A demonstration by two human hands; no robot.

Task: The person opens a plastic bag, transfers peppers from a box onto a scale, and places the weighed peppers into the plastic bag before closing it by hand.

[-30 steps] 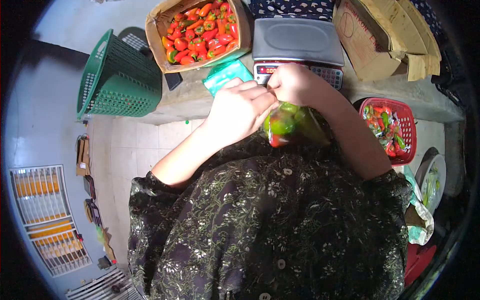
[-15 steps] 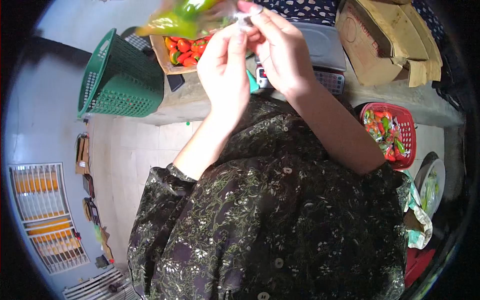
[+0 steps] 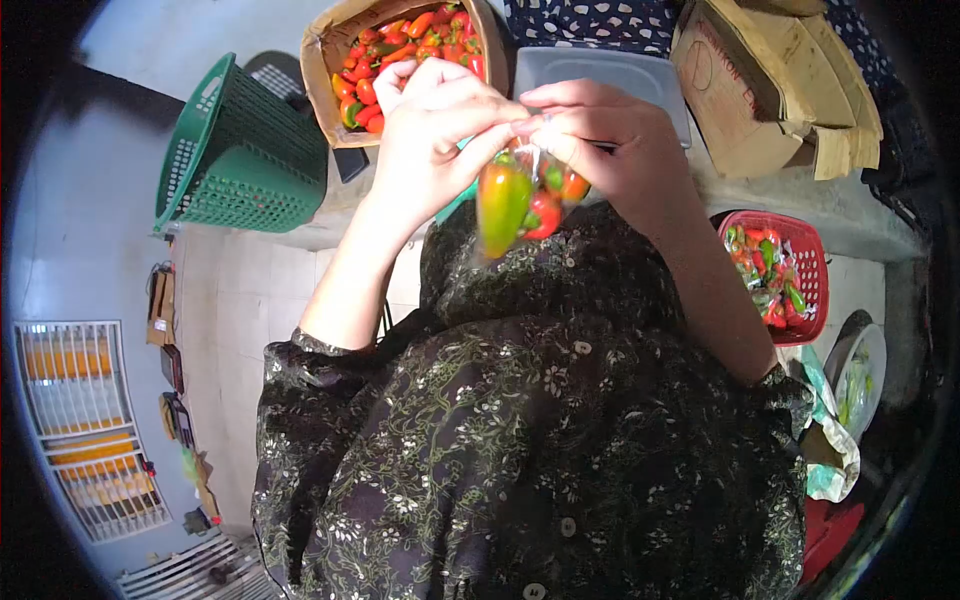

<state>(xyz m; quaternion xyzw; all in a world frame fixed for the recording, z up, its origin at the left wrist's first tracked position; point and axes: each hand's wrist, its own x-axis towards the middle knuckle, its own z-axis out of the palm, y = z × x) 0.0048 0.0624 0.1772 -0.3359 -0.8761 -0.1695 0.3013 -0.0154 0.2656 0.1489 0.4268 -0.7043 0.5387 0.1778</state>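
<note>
A clear plastic bag of green and red peppers (image 3: 506, 205) hangs below both hands, in front of the dark floral shirt. My left hand (image 3: 435, 135) pinches the gathered neck of the bag from the left. On the other side, my right hand (image 3: 605, 130) is closed on the same twisted neck, and the fingertips of the two hands meet. Behind the hands lies a scale (image 3: 600, 68), its display covered by them. To the left of it stands a cardboard box (image 3: 318, 70) full of red peppers (image 3: 410, 45).
A green basket (image 3: 250, 150) stands at the left, with a dark phone-like object (image 3: 350, 163) near it. An opened carton (image 3: 730, 95) is at the back right. Below it sit a red basket (image 3: 815, 265) of bagged peppers and a white bowl (image 3: 872, 380).
The bag swung up to the upper left over the box, then came back down and now hangs below the hands. Both hands still grip its neck.
</note>
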